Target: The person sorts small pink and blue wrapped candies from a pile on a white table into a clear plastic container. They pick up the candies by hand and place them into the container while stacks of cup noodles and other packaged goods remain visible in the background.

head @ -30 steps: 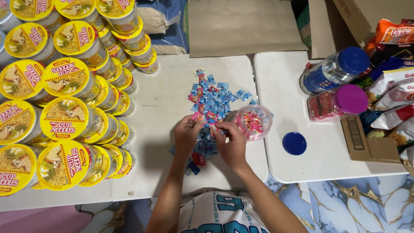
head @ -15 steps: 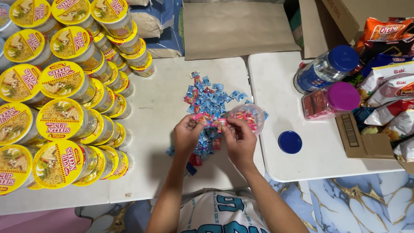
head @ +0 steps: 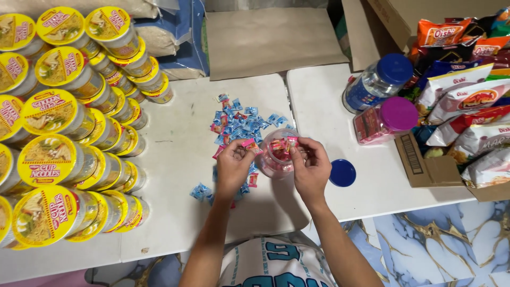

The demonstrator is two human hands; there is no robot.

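A heap of small wrapped candies (head: 238, 123), mostly blue with some pink, lies on the white table (head: 180, 175). A clear plastic jar (head: 276, 157) with pink candies inside lies tilted beside the heap. My left hand (head: 234, 167) pinches a pink candy next to the jar's mouth. My right hand (head: 311, 166) holds another pink candy right over the jar opening. A few blue candies (head: 201, 192) lie apart near my left forearm.
Stacked yellow cup-noodle tubs (head: 64, 133) fill the left side. A blue lid (head: 342, 172) lies right of my right hand. A blue-capped jar (head: 378, 81), a purple-capped jar (head: 383, 119) and a carton of snack bags (head: 467, 133) stand at the right. Cardboard (head: 271, 40) lies behind.
Both hands have lifted from the candy heap and moved right to the jar's mouth, each now holding a pink candy.
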